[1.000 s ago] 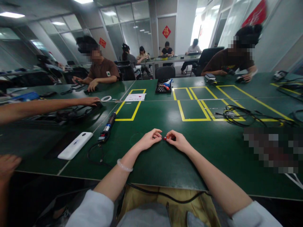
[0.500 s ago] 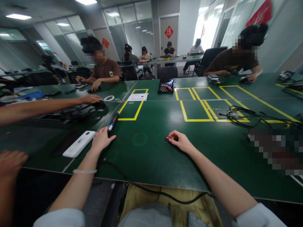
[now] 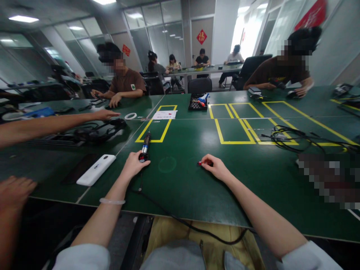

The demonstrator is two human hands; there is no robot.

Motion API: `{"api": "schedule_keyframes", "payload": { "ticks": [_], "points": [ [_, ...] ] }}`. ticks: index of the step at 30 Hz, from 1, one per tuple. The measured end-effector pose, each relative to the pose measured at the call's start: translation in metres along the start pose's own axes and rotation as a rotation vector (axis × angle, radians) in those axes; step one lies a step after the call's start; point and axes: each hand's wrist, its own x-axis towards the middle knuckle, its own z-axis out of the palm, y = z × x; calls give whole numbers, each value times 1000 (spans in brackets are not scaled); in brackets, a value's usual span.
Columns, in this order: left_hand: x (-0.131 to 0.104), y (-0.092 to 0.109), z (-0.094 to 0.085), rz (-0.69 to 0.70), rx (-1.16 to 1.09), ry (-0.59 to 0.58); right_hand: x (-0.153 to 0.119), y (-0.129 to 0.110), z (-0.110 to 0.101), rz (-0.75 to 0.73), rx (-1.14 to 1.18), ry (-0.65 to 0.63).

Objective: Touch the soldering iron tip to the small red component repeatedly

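My left hand [image 3: 134, 164] is closed on the rear end of an electric screwdriver [image 3: 145, 145], a dark cylinder with a silver and blue band. Its thin tip points away from me, just over the near edge of a yellow-taped rectangle [image 3: 156, 141]. A black cable [image 3: 165, 212] runs across the table toward my lap and appears to come from the screwdriver. Between thumb and fingertips, my right hand [image 3: 216, 166] pinches a small red piece [image 3: 200, 163] low over the green table. Most of that piece is hidden, so its kind does not show.
A white power bank-like block [image 3: 96, 170] lies to the left, near a co-worker's arm [image 3: 56, 125]. Black cables [image 3: 289, 135] lie coiled at right. Farther back are a paper sheet [image 3: 165, 114] and a black tray [image 3: 194, 108] with tools. Other people sit across the table.
My left hand has moved right with the screwdriver, which now stands nearer the middle. My right hand keeps its pinch almost in place. The co-worker's hand at left has lifted slightly.
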Motion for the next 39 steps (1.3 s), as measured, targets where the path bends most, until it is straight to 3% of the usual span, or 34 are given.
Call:
{"api": "schedule_keyframes", "payload": {
  "ticks": [9,12,15,23,33,39],
  "points": [
    [-29,141,46,230,-133,-35,-2,-1,1,-73,-60,4],
    [-38,176,56,284,-169,-50,-2,0,1,-99,-71,20],
    [-43,198,60,321,-198,-78,-2,1,1,-110,-83,35],
    [-50,212,59,353,-205,-114,-1,-2,3,-75,-156,5],
    [-49,224,56,352,-7,-16,-4,-9,-2,-55,-77,29],
    [-47,212,54,383,6,5,-4,-2,-4,31,25,39]
  ]
}}
